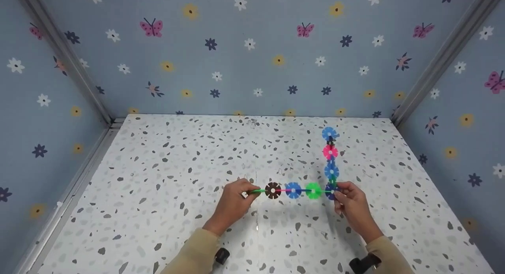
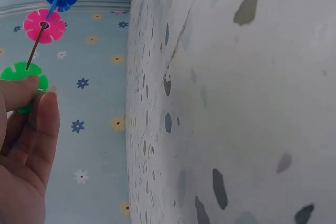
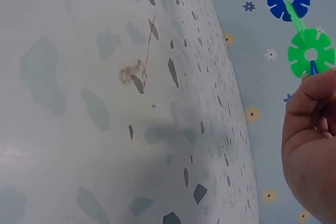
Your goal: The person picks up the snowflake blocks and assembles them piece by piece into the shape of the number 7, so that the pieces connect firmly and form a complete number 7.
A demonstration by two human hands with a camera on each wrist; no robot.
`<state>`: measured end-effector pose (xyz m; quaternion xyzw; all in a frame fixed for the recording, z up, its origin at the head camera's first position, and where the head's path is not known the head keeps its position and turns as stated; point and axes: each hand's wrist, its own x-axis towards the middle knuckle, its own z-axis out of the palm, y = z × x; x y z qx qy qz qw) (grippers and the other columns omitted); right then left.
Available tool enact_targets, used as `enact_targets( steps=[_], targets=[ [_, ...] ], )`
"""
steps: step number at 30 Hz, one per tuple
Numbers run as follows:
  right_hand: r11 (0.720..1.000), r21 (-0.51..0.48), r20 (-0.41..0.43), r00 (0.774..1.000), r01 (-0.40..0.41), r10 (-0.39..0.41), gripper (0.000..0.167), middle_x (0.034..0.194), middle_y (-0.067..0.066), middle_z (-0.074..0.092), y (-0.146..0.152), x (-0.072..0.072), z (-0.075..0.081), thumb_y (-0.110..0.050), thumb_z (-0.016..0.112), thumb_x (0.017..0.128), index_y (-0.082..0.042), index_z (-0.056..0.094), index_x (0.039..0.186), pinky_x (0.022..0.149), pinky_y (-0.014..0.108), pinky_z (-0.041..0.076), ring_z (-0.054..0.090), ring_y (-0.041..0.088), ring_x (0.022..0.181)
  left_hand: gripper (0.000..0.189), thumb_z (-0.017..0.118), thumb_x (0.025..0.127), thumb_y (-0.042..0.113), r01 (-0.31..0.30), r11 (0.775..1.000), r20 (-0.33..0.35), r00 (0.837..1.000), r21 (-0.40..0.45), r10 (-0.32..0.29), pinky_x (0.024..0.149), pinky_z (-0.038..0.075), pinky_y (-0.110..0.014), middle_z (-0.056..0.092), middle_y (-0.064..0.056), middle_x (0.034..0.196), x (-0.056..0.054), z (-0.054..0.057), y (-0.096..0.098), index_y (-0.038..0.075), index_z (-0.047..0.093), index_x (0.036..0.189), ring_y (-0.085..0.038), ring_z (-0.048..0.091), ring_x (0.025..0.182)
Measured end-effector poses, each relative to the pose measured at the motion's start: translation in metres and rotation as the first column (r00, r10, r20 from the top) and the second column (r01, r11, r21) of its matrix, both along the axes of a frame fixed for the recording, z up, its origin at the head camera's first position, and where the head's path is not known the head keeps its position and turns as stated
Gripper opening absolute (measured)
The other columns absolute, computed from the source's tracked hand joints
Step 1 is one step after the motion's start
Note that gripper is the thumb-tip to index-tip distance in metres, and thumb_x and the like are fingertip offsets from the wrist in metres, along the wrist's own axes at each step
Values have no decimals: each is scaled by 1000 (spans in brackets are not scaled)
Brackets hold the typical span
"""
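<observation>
Slotted plastic discs are joined into an L-shaped chain, held up over the table in the head view. My left hand point(image 1: 233, 201) pinches the green disc point(image 2: 22, 72) at the chain's left end between thumb and fingers. From there run a brown disc point(image 1: 273, 190), a light blue disc point(image 1: 293, 190) and a bright green disc point(image 1: 313, 190), with others edge-on between them. At the corner, my right hand point(image 1: 354, 206) grips a dark blue disc point(image 1: 330, 192), partly hidden by its fingers. Beyond it the other arm rises through a pink disc point(image 1: 330, 152) to a blue end disc point(image 1: 329, 134).
Both hands are over a white speckled table point(image 1: 177, 159). Blue panels point(image 1: 252, 53) with flowers and butterflies stand behind it and at both sides, with grey metal posts point(image 1: 67, 57) at the corners. Dark straps point(image 1: 365, 263) show at the sleeves.
</observation>
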<state>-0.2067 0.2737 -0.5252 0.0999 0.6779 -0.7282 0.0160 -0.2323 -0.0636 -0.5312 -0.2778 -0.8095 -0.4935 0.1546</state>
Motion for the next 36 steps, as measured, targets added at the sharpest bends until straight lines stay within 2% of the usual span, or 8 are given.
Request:
enact_targets(
  steps=[3,6,10,15,31,36],
  targets=[
    [1000,16,11,1000,-20,20,18,90,11,54,1,0,0,7,44,101,3,44,119,51,25,44,48,16,60,9,78,84,2,-12,999,-102,995,-45,7,59,51,-20,67,5,80,0,-1,1,10,75,88,-7,60,70],
    [999,20,18,999,-36,36,18,90,12,54,2,0,1,7,43,101,3,45,118,51,25,44,48,16,61,12,80,80,-1,-21,997,-197,980,-72,7,56,48,-19,65,3,76,-1,-2,1,9,73,83,-6,57,65],
    [999,18,8,999,-39,39,17,90,11,54,4,0,4,8,43,100,3,45,117,50,24,43,47,15,61,16,79,78,-5,5,998,-253,967,-68,-22,54,43,-17,62,2,71,-1,-1,3,9,70,78,-6,51,60],
    [998,45,-11,999,-45,45,17,90,11,55,5,1,9,10,44,99,5,47,115,51,24,44,48,15,61,20,77,78,-9,40,998,-253,966,-52,-52,54,38,-16,61,2,68,-1,0,4,8,68,75,-6,48,58],
    [1000,26,-22,1000,-9,10,15,85,14,56,2,4,1,14,45,96,8,48,110,46,25,39,46,15,56,20,76,77,-11,84,996,-207,975,-5,-84,51,41,-17,60,2,67,3,-3,6,8,69,74,-5,48,57],
    [998,69,-23,1000,-6,7,16,86,14,59,2,4,3,14,48,95,8,49,109,45,25,41,47,15,55,22,76,76,-12,95,995,-202,975,-13,-96,51,38,-16,58,3,65,4,-3,7,8,67,72,-6,46,56]
  ],
)
